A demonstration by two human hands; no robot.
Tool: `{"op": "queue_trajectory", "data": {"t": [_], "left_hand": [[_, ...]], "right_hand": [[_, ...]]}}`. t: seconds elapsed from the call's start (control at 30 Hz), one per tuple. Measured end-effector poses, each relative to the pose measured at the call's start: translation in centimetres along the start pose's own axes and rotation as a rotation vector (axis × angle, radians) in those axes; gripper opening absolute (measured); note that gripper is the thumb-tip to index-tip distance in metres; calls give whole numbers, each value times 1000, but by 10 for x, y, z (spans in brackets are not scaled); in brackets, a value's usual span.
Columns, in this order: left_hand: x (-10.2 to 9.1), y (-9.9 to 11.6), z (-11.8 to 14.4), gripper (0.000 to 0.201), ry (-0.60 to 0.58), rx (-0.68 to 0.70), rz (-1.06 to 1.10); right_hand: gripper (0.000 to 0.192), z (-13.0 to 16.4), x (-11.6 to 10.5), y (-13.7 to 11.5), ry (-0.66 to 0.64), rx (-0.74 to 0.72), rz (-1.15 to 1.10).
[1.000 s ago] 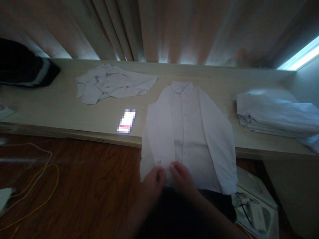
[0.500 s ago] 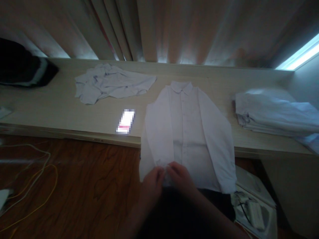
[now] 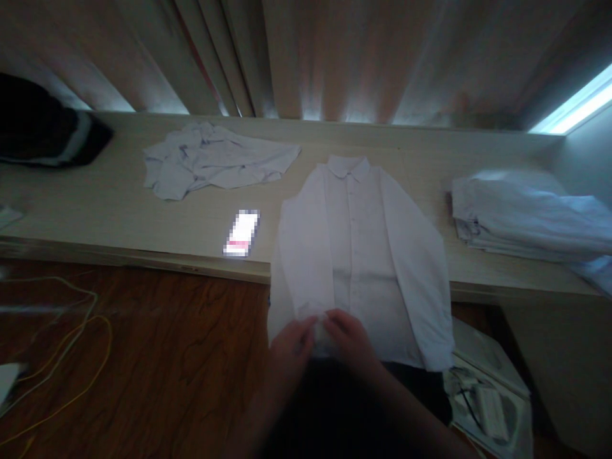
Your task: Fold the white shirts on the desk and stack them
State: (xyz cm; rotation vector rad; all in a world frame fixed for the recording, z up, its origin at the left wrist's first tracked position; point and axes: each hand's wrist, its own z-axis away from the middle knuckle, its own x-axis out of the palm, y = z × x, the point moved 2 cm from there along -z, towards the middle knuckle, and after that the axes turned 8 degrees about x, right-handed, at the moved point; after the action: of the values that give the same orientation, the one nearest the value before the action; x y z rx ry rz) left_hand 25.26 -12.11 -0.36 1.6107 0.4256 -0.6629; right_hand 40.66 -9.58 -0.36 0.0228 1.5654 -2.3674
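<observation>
A white long-sleeved shirt lies front up, collar away from me, its lower part hanging past the table's near edge toward my lap. Its sleeves lie folded inward along the front. My left hand pinches the cuff end of the sleeve on the left. Close beside it, my right hand grips the same cuff, fingertips almost touching the left ones. The bit of cloth between the fingers is partly hidden.
On the pale table lie a crumpled white garment and a lit phone. Folded white clothes are stacked at right, a black bag-like item at far left. Cables trail over the wooden floor; a pale box stands below right.
Both hands stay at the cuff and shift only slightly, with small finger movements on the cloth. The shirt and everything else keep their places.
</observation>
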Motion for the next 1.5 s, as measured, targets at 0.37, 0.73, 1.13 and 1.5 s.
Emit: {"op": "queue_trajectory", "data": {"t": [0.37,0.73,1.13,1.5], "left_hand": [[0,4,2,30,8,-198,122],[-4,6,4,24,0,-263,187],[-15,18,-1,27,53,-246,126],[-2,2,2,27,-11,-203,139]], "right_hand": [[20,0,1,1,20,16,6],[20,3,2,-2,-16,16,17],[16,3,7,1,-8,49,96],[16,3,4,0,-28,58,48]]}}
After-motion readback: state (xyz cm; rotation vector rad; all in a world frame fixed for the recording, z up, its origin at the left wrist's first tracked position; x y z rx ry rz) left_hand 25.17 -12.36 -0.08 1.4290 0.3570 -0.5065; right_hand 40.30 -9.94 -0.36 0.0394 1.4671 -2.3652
